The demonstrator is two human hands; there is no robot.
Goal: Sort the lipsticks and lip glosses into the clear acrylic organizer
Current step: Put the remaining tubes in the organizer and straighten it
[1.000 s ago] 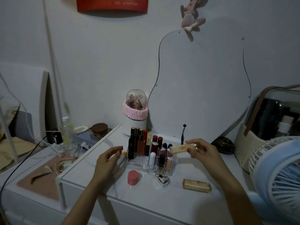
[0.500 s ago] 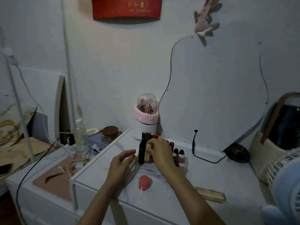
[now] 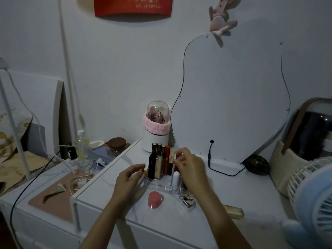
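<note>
Two hands: both are over the desk (image 3: 100,196), at the clear acrylic organizer (image 3: 162,188).
Right hand: right hand (image 3: 190,169) reaches over the organizer's back row, fingers (image 3: 179,159) curled at the top of a pale gold lipstick (image 3: 172,156); whether they pinch it or just touch it I cannot tell, since the hand hides the contact.
Left hand: left hand (image 3: 128,178) sits at the organizer's 9 o'clock side, fingers loosely bent and holding nothing, close enough to steady the wall.
Back row: dark lip gloss tubes (image 3: 158,159) and a red lipstick (image 3: 167,159) stand upright, packed side by side.
Front row: a white tube (image 3: 176,177) stands upright; other front slots look unfilled.
Still outside: a pink round cap (image 3: 154,199) at 6 o'clock of the organizer, a silver heart charm (image 3: 188,202) at 5 o'clock, and a gold lipstick case (image 3: 233,211) lying flat further toward 4 o'clock.
Doing it well: lower the lipstick straight down into its own slot, keep it vertical, and avoid knocking the tall neighbours; brace the organizer with the left hand.
</note>
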